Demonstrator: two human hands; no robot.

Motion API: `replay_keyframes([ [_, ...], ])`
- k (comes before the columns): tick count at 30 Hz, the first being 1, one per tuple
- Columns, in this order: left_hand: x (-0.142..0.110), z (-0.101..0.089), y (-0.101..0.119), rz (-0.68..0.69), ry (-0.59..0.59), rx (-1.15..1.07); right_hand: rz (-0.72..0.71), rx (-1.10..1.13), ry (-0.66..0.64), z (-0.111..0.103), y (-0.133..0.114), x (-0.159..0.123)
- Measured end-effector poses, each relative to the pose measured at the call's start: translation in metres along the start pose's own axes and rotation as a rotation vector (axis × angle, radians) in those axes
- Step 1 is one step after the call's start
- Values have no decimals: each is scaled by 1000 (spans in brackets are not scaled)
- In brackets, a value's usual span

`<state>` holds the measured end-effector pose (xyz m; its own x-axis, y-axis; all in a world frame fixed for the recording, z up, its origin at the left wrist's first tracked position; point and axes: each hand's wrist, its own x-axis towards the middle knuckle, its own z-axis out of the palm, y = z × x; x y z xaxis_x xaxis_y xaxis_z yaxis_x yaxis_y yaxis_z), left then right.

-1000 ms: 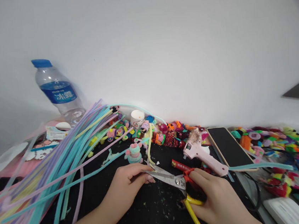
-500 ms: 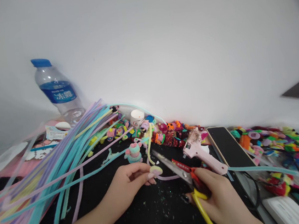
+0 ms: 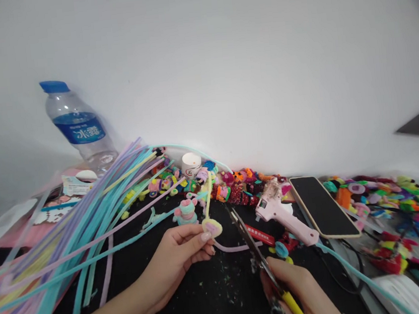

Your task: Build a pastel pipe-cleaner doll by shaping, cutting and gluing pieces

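Between the thumb and fingers of my left hand [image 3: 189,246] is a small pipe cleaner coil [image 3: 213,228], yellow around a pale purple middle. A yellow strand rises from its top, and a purple pipe cleaner [image 3: 234,248] trails to the right below it. My right hand [image 3: 298,287] grips scissors [image 3: 254,244] with a yellow handle, their blades pointing up and away from me, apart from the coil. Just beyond my left hand sits a small pink and turquoise pipe cleaner figure [image 3: 186,212].
A fan of pastel pipe cleaners [image 3: 89,224] spreads at left, near a water bottle [image 3: 79,125]. A paper cup [image 3: 191,165] and colourful fuzzy figures [image 3: 235,187] line the wall. At right lie a pink glue gun [image 3: 285,216], a phone [image 3: 325,207] and a red-handled tool [image 3: 259,234].
My right hand has drawn the scissors down towards me and turned them more upright. The coil in my left hand has tilted up, so its face shows. The turquoise strand at right has swung down.
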<state>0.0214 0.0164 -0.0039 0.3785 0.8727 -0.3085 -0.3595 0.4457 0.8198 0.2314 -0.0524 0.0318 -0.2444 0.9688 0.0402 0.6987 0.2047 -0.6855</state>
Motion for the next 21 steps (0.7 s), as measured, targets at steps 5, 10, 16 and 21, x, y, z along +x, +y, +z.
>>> replay_keyframes([
  [5,0,-1,-1,2,15,61,90,110,-74,-2,14,14],
  [10,1,-1,-1,-16,-28,221,161,264,-10,6,32,12],
  [16,6,-1,4,23,-154,356,79,254,27,5,34,24],
  [21,5,-1,3,7,-144,333,23,147,97,-3,34,42],
])
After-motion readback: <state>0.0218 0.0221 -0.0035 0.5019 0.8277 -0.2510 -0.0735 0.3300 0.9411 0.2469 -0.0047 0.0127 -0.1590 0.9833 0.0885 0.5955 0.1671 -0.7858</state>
